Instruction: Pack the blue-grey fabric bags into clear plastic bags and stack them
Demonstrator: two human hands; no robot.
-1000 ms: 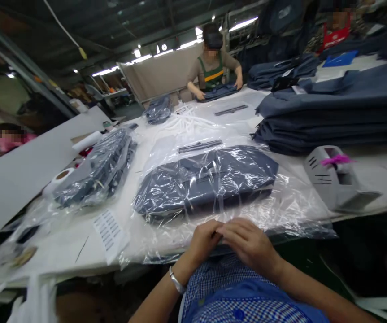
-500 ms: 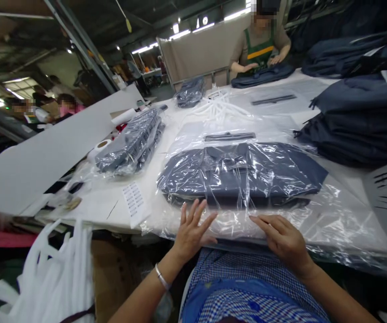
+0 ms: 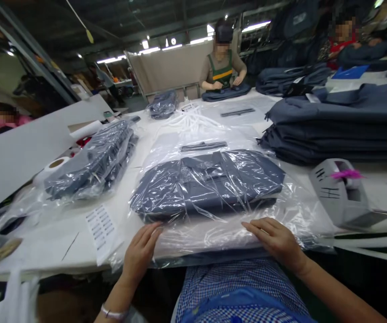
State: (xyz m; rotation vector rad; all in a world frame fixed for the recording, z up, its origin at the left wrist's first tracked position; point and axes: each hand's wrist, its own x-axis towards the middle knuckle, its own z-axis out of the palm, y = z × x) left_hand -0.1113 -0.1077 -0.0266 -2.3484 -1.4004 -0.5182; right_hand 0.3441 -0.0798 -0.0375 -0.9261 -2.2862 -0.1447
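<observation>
A folded dark blue fabric item (image 3: 210, 184), perhaps a bag, lies flat on the table before me inside a clear plastic bag (image 3: 206, 231). The plastic's loose front part spreads toward me, over a dark blue edge at the table's front. My left hand (image 3: 142, 244) is at the left of this loose plastic, fingers together and closed on it. At the right, my right hand (image 3: 276, 240) pinches the same plastic between thumb and fingers. The fingertips of both hands are close to the front of the blue item.
To the right stand a tape dispenser (image 3: 339, 193) and a stack of dark blue items (image 3: 341, 130). At left lie a wrapped bundle (image 3: 94, 159), a label sheet (image 3: 101, 231) and a tape roll (image 3: 58, 163). A co-worker (image 3: 223, 67) handles dark fabric across the table.
My view has turned right, bringing the tape dispenser fully into sight. My left hand has moved left and its spread fingers have closed on the plastic. My right hand stays at the plastic.
</observation>
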